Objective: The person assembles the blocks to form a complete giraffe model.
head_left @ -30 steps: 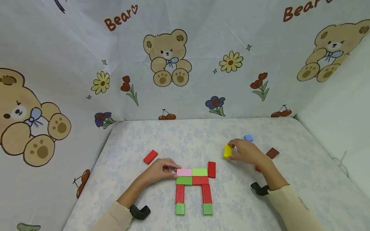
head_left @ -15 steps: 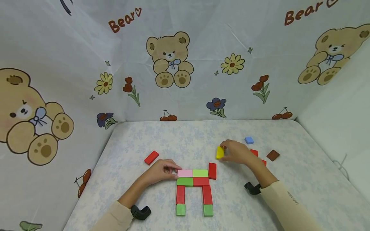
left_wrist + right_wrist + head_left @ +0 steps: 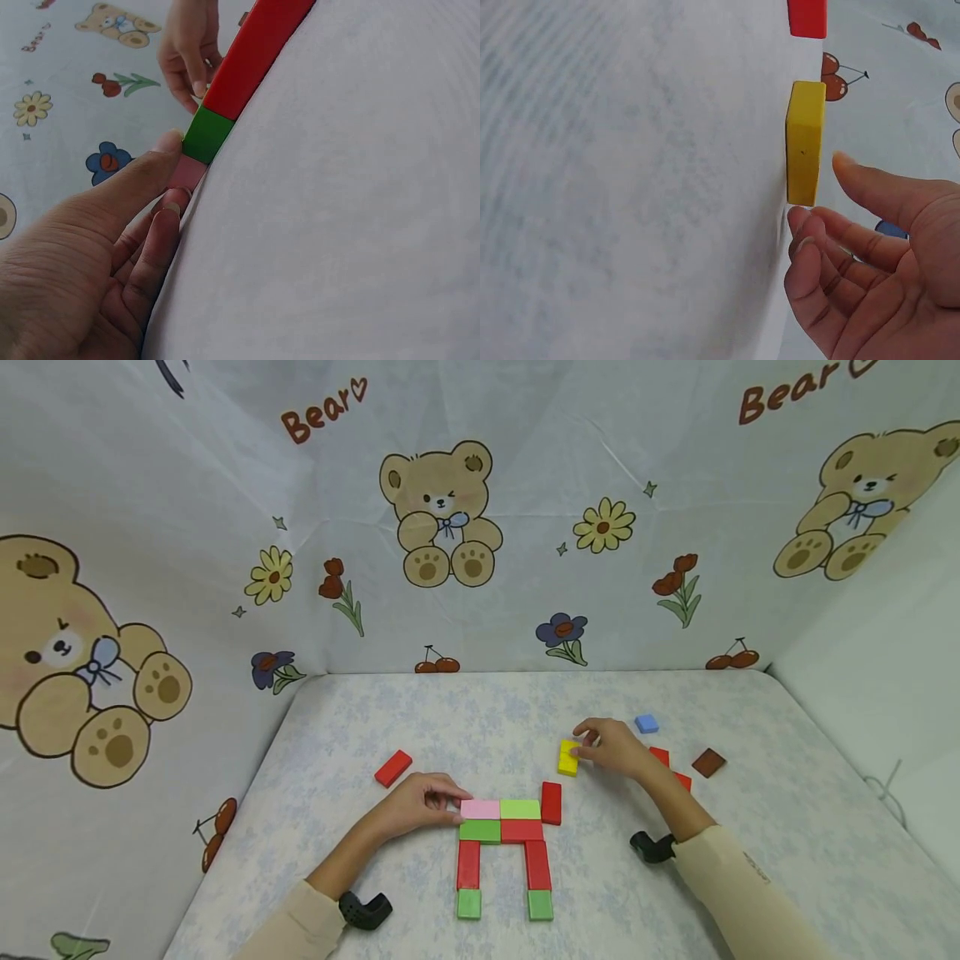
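Small coloured blocks lie joined in a flat figure with two legs, in the middle of the head view. At its upper left my left hand pinches the end of a pink block; in the left wrist view the thumb also lies against the green block. A yellow block rests on the table, up and to the right of the figure. Beside it is my right hand, its thumb and fingers spread apart. In the right wrist view a gap shows between the thumb and the yellow block.
A red block stands at the figure's upper right, and another red block lies to the left. Blue and brown blocks lie at the right, with red pieces partly behind the right forearm. A bear-printed cloth backs the table.
My right hand carried the yellow block left, then let go of it and drew its fingers slightly away. The left hand keeps its place at the pink block.
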Tool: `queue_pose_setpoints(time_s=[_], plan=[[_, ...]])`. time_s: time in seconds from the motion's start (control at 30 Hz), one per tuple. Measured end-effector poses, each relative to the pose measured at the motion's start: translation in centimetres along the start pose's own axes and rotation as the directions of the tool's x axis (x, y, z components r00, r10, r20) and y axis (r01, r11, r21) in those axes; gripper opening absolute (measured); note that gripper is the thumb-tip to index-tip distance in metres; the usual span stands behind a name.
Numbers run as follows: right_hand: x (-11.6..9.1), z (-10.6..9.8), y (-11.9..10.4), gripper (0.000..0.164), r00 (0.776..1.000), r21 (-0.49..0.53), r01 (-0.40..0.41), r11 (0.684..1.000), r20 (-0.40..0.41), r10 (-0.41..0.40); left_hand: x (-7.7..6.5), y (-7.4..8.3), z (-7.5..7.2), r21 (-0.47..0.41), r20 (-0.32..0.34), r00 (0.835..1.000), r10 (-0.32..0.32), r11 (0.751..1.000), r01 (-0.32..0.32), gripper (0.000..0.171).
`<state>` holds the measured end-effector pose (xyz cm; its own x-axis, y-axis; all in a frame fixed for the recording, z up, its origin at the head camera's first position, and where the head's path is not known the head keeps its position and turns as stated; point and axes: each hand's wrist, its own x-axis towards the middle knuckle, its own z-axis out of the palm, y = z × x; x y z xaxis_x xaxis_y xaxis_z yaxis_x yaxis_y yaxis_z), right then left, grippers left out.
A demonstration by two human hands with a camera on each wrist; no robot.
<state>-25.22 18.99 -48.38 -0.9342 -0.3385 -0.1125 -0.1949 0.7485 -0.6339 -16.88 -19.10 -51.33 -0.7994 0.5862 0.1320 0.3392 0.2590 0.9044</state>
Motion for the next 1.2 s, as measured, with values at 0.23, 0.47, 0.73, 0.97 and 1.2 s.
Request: queue_pose_setpoints(time_s=[0.23,0.47,0.73,0.97,1.2], plan=[[0.1,0.5,0.1,0.033,0.993,0.167,-0.113,0.98,0.045,0.107,0.2,-2.3,0.0,0.011,0.0,1.0,-0.016,1.0,0.016,0.032],[0.0,1.1,-0.8,0.03,0.995,0.226,-0.096,0.969,0.034,0.091,0.3,-2.4,-0.1,0.018,0.009,1.0,-0.009,1.0,0.009,0.031],[-0.1,1.9,-1.9,0.028,0.995,0.242,-0.091,0.966,0.054,0.08,0.2,-2.2,-0.1,0.021,0.016,1.0,-0.019,1.0,0.018,0.031],[-0.1,2.2,-2.3,0.028,0.994,0.217,-0.1,0.971,0.065,0.088,0.2,-2.2,-0.2,0.019,0.015,0.999,-0.038,0.999,0.037,0.032],[-0.2,2.3,-2.5,0.027,0.993,0.229,-0.1,0.968,0.078,0.085,0.2,-2.3,0.0,0.014,0.002,0.999,-0.05,0.999,0.05,0.033]])
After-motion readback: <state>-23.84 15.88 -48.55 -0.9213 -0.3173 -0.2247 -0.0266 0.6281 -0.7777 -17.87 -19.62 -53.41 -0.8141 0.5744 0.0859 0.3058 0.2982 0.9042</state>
